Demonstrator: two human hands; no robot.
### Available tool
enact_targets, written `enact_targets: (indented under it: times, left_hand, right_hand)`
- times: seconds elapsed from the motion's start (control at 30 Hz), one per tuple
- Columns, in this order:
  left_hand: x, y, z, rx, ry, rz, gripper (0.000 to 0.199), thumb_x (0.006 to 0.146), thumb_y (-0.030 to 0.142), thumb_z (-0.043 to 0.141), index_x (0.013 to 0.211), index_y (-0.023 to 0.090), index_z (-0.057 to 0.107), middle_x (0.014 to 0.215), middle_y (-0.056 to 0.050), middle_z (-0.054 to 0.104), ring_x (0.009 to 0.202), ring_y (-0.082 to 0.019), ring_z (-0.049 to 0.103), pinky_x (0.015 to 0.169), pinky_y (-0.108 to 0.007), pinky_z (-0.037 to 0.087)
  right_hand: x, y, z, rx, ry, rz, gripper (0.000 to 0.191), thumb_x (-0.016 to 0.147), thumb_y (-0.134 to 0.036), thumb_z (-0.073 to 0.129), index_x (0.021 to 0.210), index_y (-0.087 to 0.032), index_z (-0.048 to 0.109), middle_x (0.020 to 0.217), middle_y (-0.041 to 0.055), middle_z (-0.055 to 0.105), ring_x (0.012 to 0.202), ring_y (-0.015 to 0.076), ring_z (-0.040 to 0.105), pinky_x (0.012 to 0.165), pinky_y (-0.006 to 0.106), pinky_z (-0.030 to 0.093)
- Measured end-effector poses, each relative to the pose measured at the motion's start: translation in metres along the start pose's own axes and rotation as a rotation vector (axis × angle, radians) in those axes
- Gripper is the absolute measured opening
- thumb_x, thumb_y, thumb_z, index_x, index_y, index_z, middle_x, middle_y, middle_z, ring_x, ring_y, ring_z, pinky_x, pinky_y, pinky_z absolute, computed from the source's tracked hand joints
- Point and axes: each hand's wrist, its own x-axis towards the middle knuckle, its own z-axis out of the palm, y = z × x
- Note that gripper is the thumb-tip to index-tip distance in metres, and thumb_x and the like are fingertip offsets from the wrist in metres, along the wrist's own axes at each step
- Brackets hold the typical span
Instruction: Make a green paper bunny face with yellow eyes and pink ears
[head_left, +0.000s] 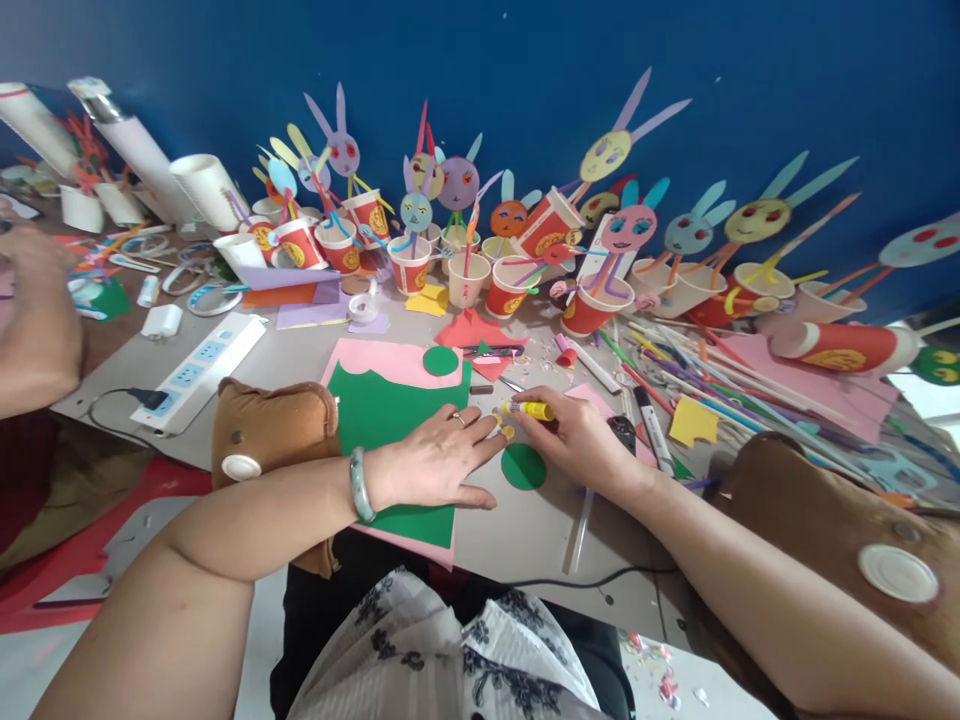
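Note:
My right hand [581, 437] is closed around a yellow marker [534, 410], its tip pointing left. My left hand [435, 455] lies flat, fingers stretched out, partly over a green paper sheet [375, 420] with a curved cut edge. Small yellow round pieces [508, 433] are at my left fingertips, just below the marker's tip; whether the fingers press on them I cannot tell. A green paper circle [523, 467] lies on the table between my hands. Another green circle [440, 361] rests on the pink paper [360, 357] under the green sheet.
Paper cups with pipe-cleaner rabbit figures [411, 265] line the blue wall. A power strip [199, 372] stands at left, near a co-worker's arm [37, 320]. Pipe cleaners [697, 365] and a black-and-white marker [654, 430] lie at right. Brown cushions [274, 425] flank my arms.

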Motion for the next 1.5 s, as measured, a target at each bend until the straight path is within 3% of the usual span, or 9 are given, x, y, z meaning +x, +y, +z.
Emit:
enact_targets:
  times: [0.43,1.07,1.23,1.5]
  left_hand:
    - [-0.001,-0.001,0.000,-0.028,-0.022,-0.009,0.071,0.091,0.064,0.058,0.141,0.015,0.048,0.147,-0.015,0.050,0.124,-0.032,0.048,0.096,-0.043,0.039]
    - [0.000,0.002,-0.005,-0.022,-0.051,-0.006,0.076,0.089,0.066,0.059,0.142,0.012,0.047,0.143,-0.015,0.053,0.121,-0.031,0.048,0.094,-0.043,0.040]
    - [-0.001,0.002,-0.004,-0.009,-0.053,-0.007,0.076,0.090,0.068,0.057,0.142,0.013,0.047,0.142,-0.014,0.053,0.121,-0.031,0.048,0.095,-0.044,0.040]
    - [-0.001,0.002,-0.005,-0.026,-0.070,-0.020,0.080,0.088,0.069,0.058,0.144,0.012,0.045,0.146,-0.016,0.051,0.124,-0.032,0.047,0.097,-0.044,0.039]
  right_hand:
    - [0.000,0.001,0.000,0.022,-0.057,0.076,0.024,0.091,-0.038,0.054,0.101,-0.020,0.066,0.075,0.0039,0.072,0.061,0.0180,0.065,0.060,0.028,0.047]
    - [0.002,0.006,0.006,-0.060,-0.049,-0.039,0.026,0.096,-0.037,0.048,0.105,-0.018,0.064,0.082,0.0087,0.074,0.067,0.0202,0.067,0.063,0.029,0.047]
    - [0.000,0.005,0.003,-0.026,-0.021,0.007,0.025,0.096,-0.038,0.050,0.105,-0.020,0.064,0.078,0.0061,0.073,0.063,0.0193,0.065,0.061,0.029,0.047]
    - [0.003,0.007,0.005,-0.069,-0.082,-0.054,0.025,0.097,-0.037,0.048,0.106,-0.020,0.064,0.082,0.0071,0.074,0.070,0.0209,0.068,0.066,0.030,0.049]
